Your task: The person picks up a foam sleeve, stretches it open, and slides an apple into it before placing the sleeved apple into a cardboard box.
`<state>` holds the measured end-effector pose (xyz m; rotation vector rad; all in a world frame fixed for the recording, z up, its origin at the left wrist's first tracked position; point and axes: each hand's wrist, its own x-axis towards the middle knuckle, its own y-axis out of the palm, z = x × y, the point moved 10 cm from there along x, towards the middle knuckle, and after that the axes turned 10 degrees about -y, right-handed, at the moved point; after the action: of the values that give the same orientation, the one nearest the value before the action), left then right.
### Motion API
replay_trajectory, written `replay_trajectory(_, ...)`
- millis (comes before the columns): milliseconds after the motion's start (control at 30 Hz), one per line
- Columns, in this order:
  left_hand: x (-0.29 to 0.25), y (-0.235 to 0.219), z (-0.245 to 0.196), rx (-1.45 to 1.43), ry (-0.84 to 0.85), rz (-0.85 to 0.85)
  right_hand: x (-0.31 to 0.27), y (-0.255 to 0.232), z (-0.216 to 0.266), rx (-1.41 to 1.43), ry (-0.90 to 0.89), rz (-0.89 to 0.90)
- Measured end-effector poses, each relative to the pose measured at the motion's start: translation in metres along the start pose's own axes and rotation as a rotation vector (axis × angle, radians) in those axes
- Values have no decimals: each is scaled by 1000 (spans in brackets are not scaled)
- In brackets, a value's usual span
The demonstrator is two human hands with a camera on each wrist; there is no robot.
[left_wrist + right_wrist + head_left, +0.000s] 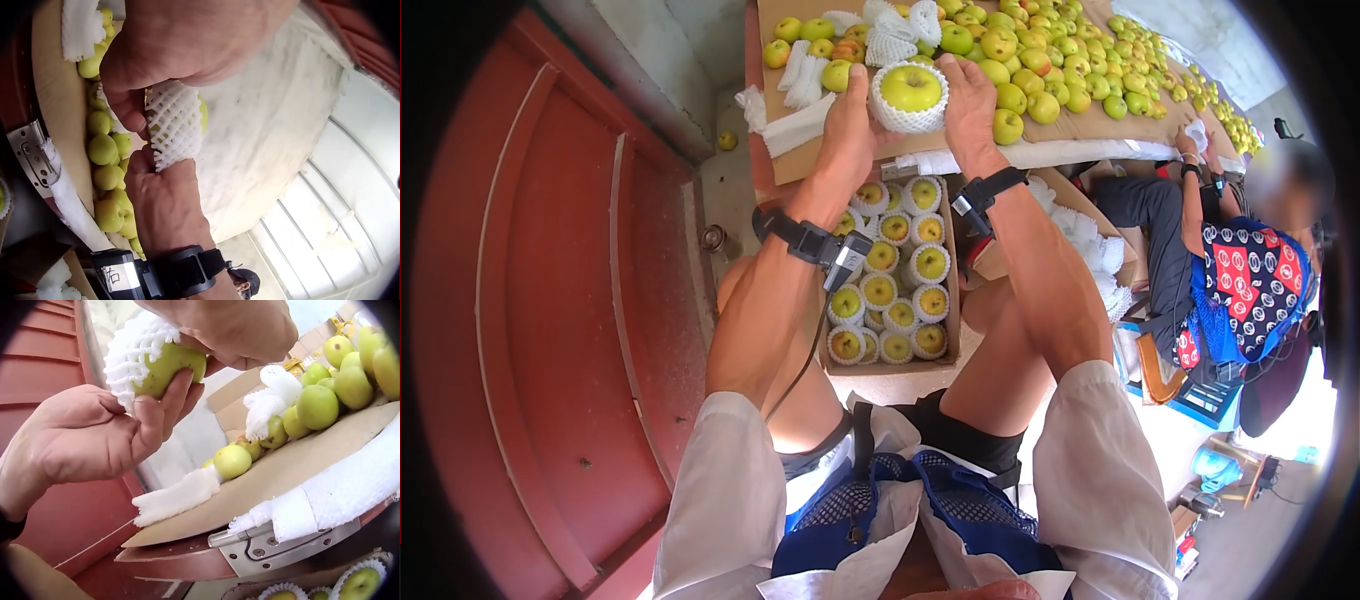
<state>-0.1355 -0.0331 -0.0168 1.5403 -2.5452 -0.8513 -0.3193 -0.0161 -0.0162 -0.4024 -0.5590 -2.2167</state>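
A green apple (911, 90) in a white foam net (908, 120) is held up between both hands at the table's near edge. My left hand (850, 130) grips it from the left; the right wrist view shows these fingers (172, 400) curled under the apple's bare side. From the other side my right hand (972, 110) grips the same netted apple, thumb near the net's rim. In the left wrist view the net (172, 122) covers most of the apple, and the hands hide part of it.
Loose apples (1050, 65) cover much of the cardboard-topped table, with empty foam nets (890, 40) at its left. Below, a carton (953, 300) holds netted apples. Another carton (1120, 225) with white nets stands right. A seated person (1250, 260) works farther right; a red door (550, 300) is left.
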Motion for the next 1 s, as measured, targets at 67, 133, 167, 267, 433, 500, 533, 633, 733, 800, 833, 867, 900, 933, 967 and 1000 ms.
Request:
replay_trajectory(67,3,5,0,62,-21,83,0,0,3,-4,-2,5)
replay_trajectory(133,5,7,1,75,-33,142,0,1,4,-21,8,2)
replay_trajectory(167,4,7,1,57,-34,158,-1,1,3,-30,13,2)
replay_trajectory(267,2,8,1,-20,-43,171,0,3,2,-10,27,8)
replay_trajectory(433,-5,10,-5,-59,-46,168,-1,8,-2,18,51,68)
replay_trajectory(500,-3,6,-9,-16,-8,169,1,10,4,-201,-2,150)
replay_trajectory(533,0,4,-10,-23,0,186,4,9,9,-415,-59,202)
replay_trajectory(633,5,-8,-11,10,17,227,6,5,6,-479,53,329)
replay_trajectory(733,-20,8,-33,58,35,273,3,19,7,-168,1,402)
replay_trajectory(800,-27,11,-38,102,26,286,-2,34,66,-412,-97,533)
replay_trajectory(833,-31,12,-38,123,20,294,0,36,40,-164,59,593)
replay_trajectory(867,-32,11,-35,164,0,291,-7,38,51,-284,-39,642)
replay_trajectory(900,-32,8,-31,204,-22,290,-15,43,72,-402,-138,692)
replay_trajectory(933,-30,4,-26,242,-45,288,-24,49,90,-519,-236,744)
replay_trajectory(967,-29,3,-22,291,-44,309,-36,51,85,-421,-120,801)
replay_trajectory(1000,-26,-2,-18,312,-51,286,-41,53,81,-411,-94,832)
